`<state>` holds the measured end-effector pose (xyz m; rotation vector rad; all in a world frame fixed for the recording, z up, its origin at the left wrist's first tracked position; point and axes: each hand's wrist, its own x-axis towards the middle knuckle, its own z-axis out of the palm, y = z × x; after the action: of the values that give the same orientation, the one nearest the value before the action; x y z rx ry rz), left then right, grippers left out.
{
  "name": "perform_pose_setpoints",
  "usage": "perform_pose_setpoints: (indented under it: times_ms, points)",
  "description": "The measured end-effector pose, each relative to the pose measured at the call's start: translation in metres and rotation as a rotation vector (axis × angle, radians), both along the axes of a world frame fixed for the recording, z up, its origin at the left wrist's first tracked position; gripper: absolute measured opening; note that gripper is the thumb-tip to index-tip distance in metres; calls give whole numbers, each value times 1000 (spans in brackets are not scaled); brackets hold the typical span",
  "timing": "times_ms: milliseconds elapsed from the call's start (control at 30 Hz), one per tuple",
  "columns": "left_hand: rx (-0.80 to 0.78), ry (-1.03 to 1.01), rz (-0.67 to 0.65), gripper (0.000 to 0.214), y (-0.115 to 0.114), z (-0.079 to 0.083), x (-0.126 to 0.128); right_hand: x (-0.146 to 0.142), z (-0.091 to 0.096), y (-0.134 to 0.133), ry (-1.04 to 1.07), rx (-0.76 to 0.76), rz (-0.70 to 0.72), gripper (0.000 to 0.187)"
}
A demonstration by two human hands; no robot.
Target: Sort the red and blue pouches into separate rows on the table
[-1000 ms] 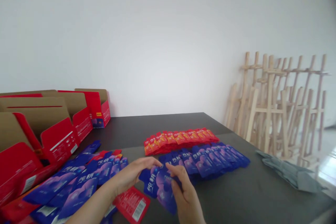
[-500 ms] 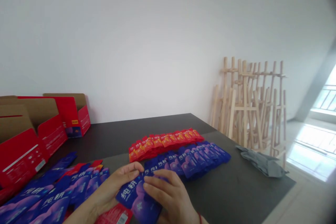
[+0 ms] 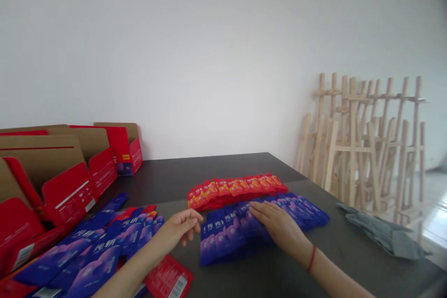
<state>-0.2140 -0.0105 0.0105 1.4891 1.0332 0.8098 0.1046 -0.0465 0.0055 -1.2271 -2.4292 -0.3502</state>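
Observation:
A row of overlapping blue sachets (image 3: pixel 244 230) lies on the dark table (image 3: pixel 314 265), with a row of red-orange sachets (image 3: pixel 237 188) just behind it. My right hand (image 3: pixel 275 223) lies flat on the middle of the blue row, fingers stretched out. My left hand (image 3: pixel 178 230) hovers at the row's left end, fingers loosely curled and holding nothing. A loose heap of blue sachets (image 3: pixel 94 251) spreads out to the left of it, and a single red sachet (image 3: pixel 169 281) lies under my left forearm.
Open red and brown cardboard boxes (image 3: pixel 63 172) stand along the table's left side. A grey crumpled bag (image 3: pixel 384 235) lies near the right edge. Wooden easels (image 3: pixel 366 149) lean against the white wall beyond the table.
The blue sachets held in both hands have been laid down at the left end of the blue row. My right hand now rests flat on the row and my left hand has let go.

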Motion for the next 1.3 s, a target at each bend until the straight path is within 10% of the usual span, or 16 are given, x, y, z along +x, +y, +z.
perform_pose_setpoints:
  times_ms: [200, 533, 733, 1000, 1167, 1300]
  points:
    - [27, 128, -24, 31, 2, -3, -4, 1, -9, -3, -134, -154, 5, 55]
    - [60, 190, -33, 32, 5, -2, -10, -4, -53, 1, -119, 65, -71, 65]
    - [87, 386, -118, 25, 6, 13, -34, -4, -34, -6, -128, 66, -35, 65]
    - [214, 576, -120, 18, 6, 18, -45, -131, -39, -47, 36, -259, 412, 78]
    - [220, 587, -137, 20, 4, 10, -41, -206, -67, -51, 104, -350, 292, 79]
    - [218, 559, -170, 20, 5, 6, -39, -209, -80, -46, 100, -238, 222, 59]
